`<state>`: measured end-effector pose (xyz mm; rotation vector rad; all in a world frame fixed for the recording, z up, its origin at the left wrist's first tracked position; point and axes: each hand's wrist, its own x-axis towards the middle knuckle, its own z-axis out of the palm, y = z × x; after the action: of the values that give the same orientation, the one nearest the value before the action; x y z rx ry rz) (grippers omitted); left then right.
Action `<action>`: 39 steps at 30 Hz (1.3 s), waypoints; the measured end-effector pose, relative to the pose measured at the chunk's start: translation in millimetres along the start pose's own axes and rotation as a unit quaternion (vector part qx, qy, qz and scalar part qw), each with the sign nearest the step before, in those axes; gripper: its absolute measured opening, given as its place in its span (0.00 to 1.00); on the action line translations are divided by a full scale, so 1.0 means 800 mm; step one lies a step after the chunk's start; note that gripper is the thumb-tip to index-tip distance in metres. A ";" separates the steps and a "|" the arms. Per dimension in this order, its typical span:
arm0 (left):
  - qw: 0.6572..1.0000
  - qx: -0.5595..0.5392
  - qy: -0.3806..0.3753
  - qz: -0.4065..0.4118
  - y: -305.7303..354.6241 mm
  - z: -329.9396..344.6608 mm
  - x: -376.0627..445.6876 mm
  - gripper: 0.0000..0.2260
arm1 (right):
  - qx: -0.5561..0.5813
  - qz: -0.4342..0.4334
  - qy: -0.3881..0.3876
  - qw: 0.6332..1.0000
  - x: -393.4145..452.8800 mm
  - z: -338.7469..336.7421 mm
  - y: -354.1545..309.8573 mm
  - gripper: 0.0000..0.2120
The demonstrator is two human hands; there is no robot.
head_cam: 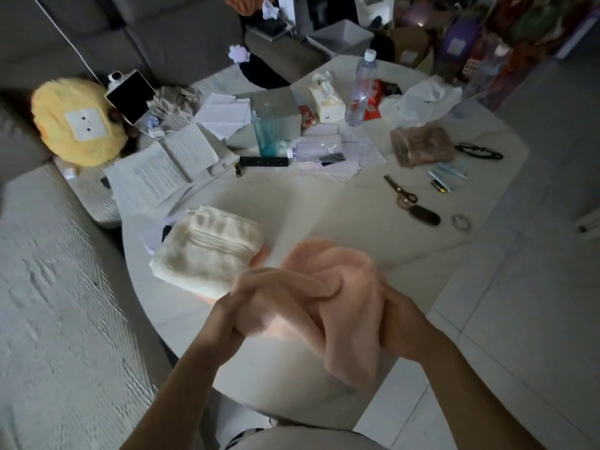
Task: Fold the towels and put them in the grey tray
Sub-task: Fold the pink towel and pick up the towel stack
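Both hands up close together over the near table edge, at 6 o'clock. Left hand [232,315] grips one bunched end of the pink towel [328,297], fingers curled round the cloth. Right hand [401,323] clamps the other side, mostly hidden behind the fabric. Towel is crumpled and not folded, motion-blurred, a loose flap hanging down between the forearms.

Just past the left hand, at 10 o'clock: cream towel [207,251], folded into a thick rectangle, lying flat on the white table [324,209], touching or nearly touching the pink one.

At 2 o'clock, well apart from the towels: scissors [399,191], a dark key fob [423,215], a tape ring [461,221], batteries [441,185].

Mid-table at 12: black remote [263,162], a clear bottle lying on its side [319,151], a teal glass [264,129] upright, papers [162,170] spread to 11 o'clock. A second bottle [360,89] stands upright further back.

Far, at 12 to 1 o'clock, beyond the table: grey tray [341,39], nothing of the towels in it as far as visible. Yellow plush [78,121] on the sofa at 10 o'clock.
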<state>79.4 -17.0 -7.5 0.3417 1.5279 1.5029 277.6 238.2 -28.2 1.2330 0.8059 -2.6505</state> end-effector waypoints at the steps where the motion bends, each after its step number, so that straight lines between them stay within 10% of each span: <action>1: 1.000 -0.023 -0.012 -0.013 0.005 0.003 -0.001 0.22 | -0.046 0.018 0.010 0.999 -0.007 0.003 0.016 0.23; 12: 0.970 0.076 0.231 -0.029 0.101 -0.020 0.033 0.29 | -0.153 -0.204 0.197 0.947 -0.057 0.031 -0.114 0.16; 17: 0.928 0.244 0.279 0.047 0.181 -0.022 0.052 0.45 | -0.181 -0.366 0.149 0.901 -0.098 0.056 -0.217 0.23; 22: 0.868 0.315 0.338 0.182 0.253 -0.004 0.039 0.31 | -0.215 -0.462 0.111 0.853 -0.128 0.076 -0.255 0.25; 28: 0.947 -0.036 0.241 0.209 0.256 0.019 0.011 0.10 | -0.214 -0.488 0.124 0.837 -0.136 0.052 -0.276 0.20; 31: 0.960 0.044 0.176 0.212 0.241 0.030 -0.005 0.15 | -0.250 -0.475 0.095 0.838 -0.134 0.052 -0.276 0.19; 34: 0.910 0.289 0.236 0.178 0.223 0.039 -0.012 0.22 | -0.290 -0.476 0.105 0.823 -0.140 0.057 -0.278 0.20; 39: 0.816 0.328 0.387 0.277 0.240 0.032 -0.023 0.16 | -0.271 -0.512 0.119 0.806 -0.146 0.063 -0.295 0.19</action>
<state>31.6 26.4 176.3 0.6664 2.8102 1.5813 247.6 399.7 183.7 1.1268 2.6733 -2.4587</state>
